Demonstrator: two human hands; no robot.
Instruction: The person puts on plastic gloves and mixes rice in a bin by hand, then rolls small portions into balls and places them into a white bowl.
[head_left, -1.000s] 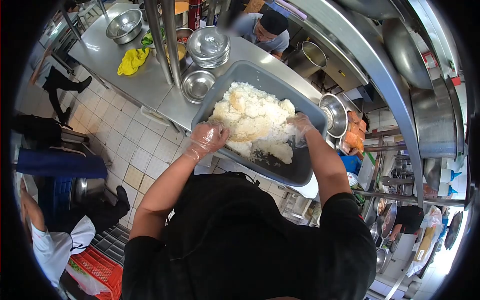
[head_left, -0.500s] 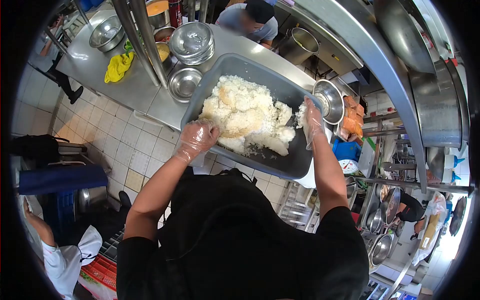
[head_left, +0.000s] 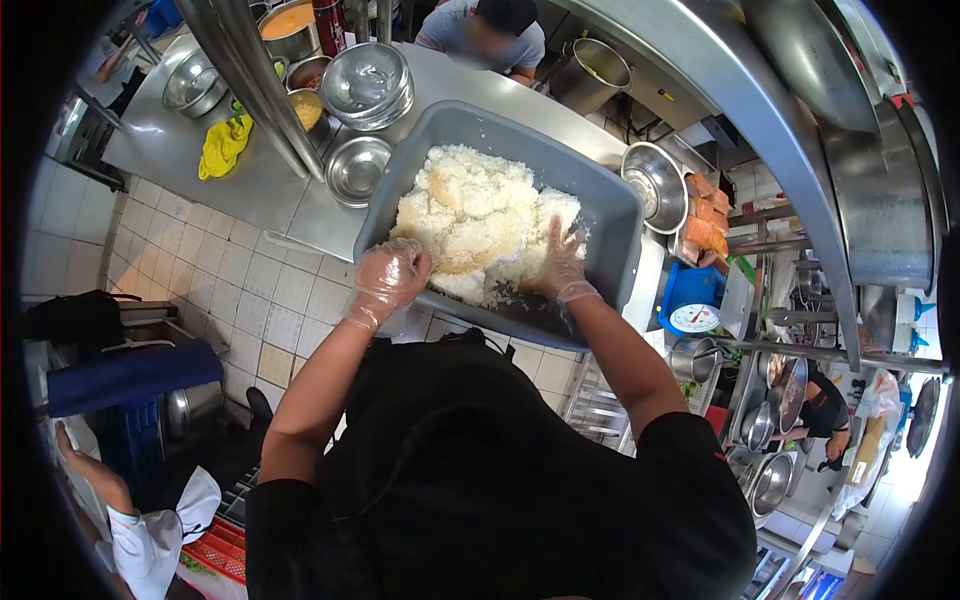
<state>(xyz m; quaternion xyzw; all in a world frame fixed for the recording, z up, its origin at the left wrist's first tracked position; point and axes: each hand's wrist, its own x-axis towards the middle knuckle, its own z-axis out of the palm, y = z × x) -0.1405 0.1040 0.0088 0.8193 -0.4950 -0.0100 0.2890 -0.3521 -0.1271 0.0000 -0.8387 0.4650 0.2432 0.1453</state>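
A large grey plastic tub holds a broad mound of cooked white rice, with tan patches on top. My left hand, in a clear plastic glove, is closed at the tub's near left rim, beside the rice. My right hand, gloved too, reaches inside the tub. Its fingers are spread against the right side of the mound, and its lower fingers are partly hidden by rice.
Steel bowls and a yellow cloth lie on the counter to the left. A steel strainer bowl, orange-pink blocks and a blue scale stand right. A co-worker is across the counter.
My right hand has moved left from the tub's right end, where rice was at its fingers, onto the mound. My left hand stays at the rim. The view has shifted slightly.
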